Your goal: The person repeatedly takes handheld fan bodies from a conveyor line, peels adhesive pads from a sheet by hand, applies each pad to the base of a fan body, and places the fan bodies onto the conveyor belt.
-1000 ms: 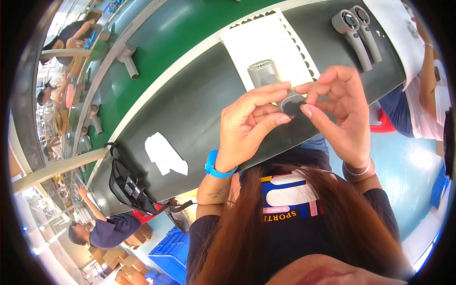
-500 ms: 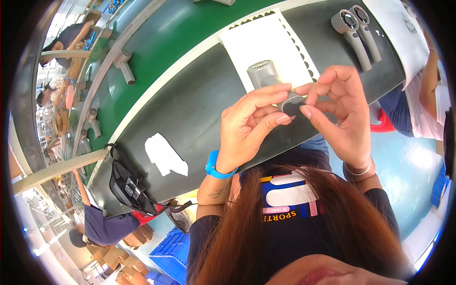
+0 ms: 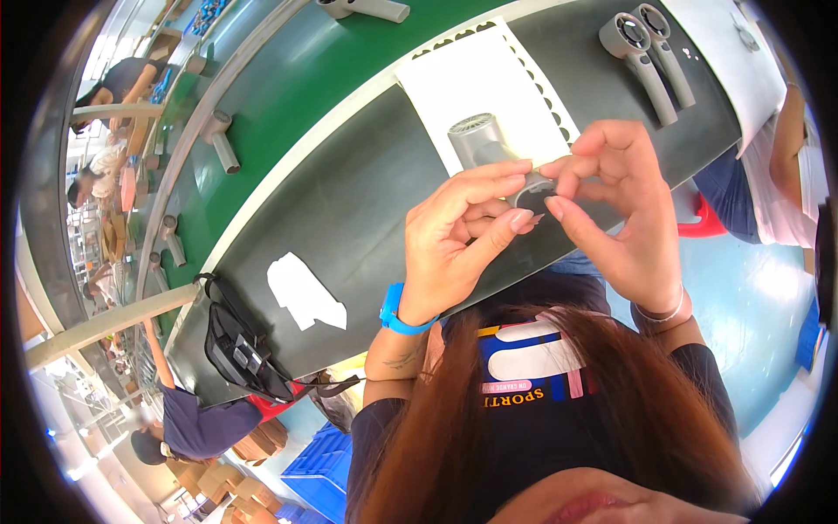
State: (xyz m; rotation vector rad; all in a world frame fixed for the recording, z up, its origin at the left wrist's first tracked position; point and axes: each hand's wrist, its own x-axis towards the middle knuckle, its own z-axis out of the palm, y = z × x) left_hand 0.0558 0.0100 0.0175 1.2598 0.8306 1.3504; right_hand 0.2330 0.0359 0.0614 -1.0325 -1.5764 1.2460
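A grey handheld fan (image 3: pixel 476 140) is held over the work surface, its vented round head pointing away from me and its handle end toward me. My left hand (image 3: pixel 467 223) grips the handle between thumb and fingers. At the dark oval handle end (image 3: pixel 534 197), the thumb and fingertips of my right hand (image 3: pixel 624 205) are pinched together. Whether a small piece sits between those right fingertips is too small to make out. Beneath the fan lies a white sheet (image 3: pixel 493 83) with black rounded shapes along two edges.
Two grey fans (image 3: pixel 642 65) lie at the far right of the dark table (image 3: pixel 349 210). White paper (image 3: pixel 305 293) and a black bag (image 3: pixel 236 345) are on the left. More fans (image 3: pixel 220 140) rest on the green belt (image 3: pixel 288 96). Co-workers sit at both sides; a blue crate (image 3: pixel 319 472) stands lower left.
Both hands stay around the handle end, with small fingertip shifts. Fans on the green belt have moved along, and the co-worker at lower left has shifted slightly.
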